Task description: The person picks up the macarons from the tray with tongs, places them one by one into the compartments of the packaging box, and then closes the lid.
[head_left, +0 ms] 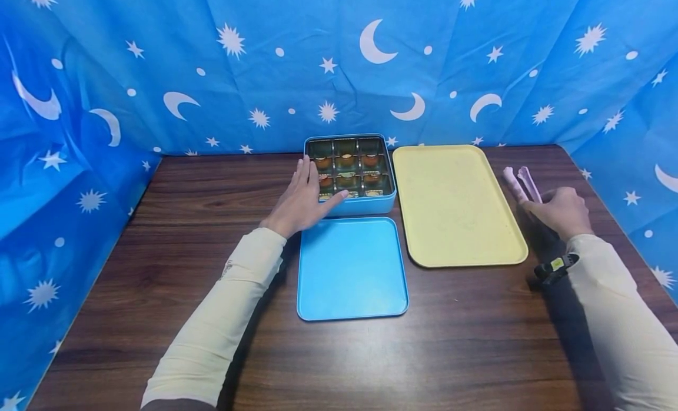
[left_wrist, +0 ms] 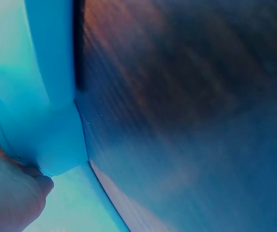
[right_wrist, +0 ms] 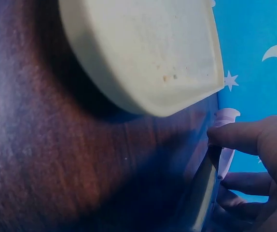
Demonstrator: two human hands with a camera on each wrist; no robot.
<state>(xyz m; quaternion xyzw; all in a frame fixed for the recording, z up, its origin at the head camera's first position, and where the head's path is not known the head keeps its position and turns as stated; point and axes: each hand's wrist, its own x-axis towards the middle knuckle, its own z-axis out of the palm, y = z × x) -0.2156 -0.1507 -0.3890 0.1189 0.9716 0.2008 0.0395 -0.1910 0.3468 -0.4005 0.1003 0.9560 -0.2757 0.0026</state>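
My left hand rests on the left side of a blue tin, fingers extended along the edge and thumb across its front rim. Inside the tin, a divided insert has small orange, brown and green pieces in its compartments; what they are is too small to tell. In the left wrist view, part of the hand shows against the tin's blue wall. Over at the right, my right hand pinches a pair of pale pink tongs between thumb and fingers. Their two arms stand apart at the far end.
A flat blue lid lies in front of the tin. Right of the tin is a yellow tray with a raised rim, with the tongs beyond its right edge. A blue curtain with moons and stars surrounds the brown wooden table.
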